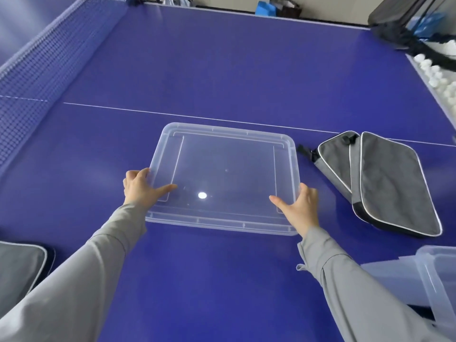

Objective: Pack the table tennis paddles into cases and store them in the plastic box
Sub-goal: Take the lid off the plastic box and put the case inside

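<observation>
A clear plastic lid (pixel 222 156) lies flat on the blue table tennis table (pixel 222 70). My left hand (pixel 140 187) grips its left edge, thumb on top and fingers curled over the rim. My right hand (pixel 299 206) grips the right edge the same way. Two grey paddle cases (pixel 385 181) with white piping lie overlapping to the right of the lid. The clear plastic box (pixel 429 275) stands at the lower right, partly cut off by the frame. Another grey case (pixel 19 265) shows at the lower left edge. No bare paddle is visible.
The net (pixel 37 70) runs along the left side. White balls (pixel 436 75) lie in a tray past the table's right edge, under black netting (pixel 404 33). Bags (pixel 283 7) stand by the far wall.
</observation>
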Demonstrator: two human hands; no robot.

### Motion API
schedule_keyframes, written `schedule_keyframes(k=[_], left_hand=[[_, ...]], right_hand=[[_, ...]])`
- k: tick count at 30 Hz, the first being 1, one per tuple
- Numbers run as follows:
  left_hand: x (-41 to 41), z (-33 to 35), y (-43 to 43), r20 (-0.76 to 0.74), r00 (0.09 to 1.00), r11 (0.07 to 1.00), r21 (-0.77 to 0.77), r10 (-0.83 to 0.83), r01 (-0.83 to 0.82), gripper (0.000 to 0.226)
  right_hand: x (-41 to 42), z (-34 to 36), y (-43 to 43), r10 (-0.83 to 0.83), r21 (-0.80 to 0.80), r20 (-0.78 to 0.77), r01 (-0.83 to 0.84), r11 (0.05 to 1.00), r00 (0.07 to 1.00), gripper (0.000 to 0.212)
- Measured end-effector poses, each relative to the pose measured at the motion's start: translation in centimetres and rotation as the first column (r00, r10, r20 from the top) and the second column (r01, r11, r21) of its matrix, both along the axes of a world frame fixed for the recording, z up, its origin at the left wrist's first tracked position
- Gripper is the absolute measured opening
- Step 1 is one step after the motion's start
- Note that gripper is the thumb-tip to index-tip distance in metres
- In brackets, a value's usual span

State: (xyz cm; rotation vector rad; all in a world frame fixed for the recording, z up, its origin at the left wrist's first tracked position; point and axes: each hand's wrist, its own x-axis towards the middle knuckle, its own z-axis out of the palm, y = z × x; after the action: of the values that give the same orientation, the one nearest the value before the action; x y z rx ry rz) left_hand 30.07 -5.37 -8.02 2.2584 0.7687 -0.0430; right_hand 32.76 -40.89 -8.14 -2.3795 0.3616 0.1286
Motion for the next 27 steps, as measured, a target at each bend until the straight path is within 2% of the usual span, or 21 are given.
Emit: schedule_keyframes(k=[8, 15, 22, 27], left_hand=[[-0.4, -1.6, -0.5, 0.055, 0.998, 0.998, 0.062, -0.025, 0.021, 0.073], [-3.0, -1.2, -0.8, -0.020, 0.999, 0.997, 0.074, -0.032, 0.034, 0.094], [-12.6, -0.3, -3.5, -0.121, 0.990, 0.973, 0.206, -0.078, 0.102, 0.095], [-22.5, 1.0, -5.1, -0.260, 0.964, 0.935, 0.328, -0.050, 0.137, 0.097]], right_hand=[[-0.2, -1.3, -0.2, 0.041, -0.206, 0.061, -0.027, 0.978, 0.997, 0.090], [-3.1, -0.4, -1.3, 0.094, -0.159, 0.021, -0.090, 0.983, 0.995, 0.096], [-9.5, 1.8, -1.8, 0.239, -0.199, -0.016, -0.238, 0.951, 0.971, 0.091], [-15.8, 2.9, -1.1, 0.406, -0.318, -0.093, -0.414, 0.853, 0.909, 0.095]])
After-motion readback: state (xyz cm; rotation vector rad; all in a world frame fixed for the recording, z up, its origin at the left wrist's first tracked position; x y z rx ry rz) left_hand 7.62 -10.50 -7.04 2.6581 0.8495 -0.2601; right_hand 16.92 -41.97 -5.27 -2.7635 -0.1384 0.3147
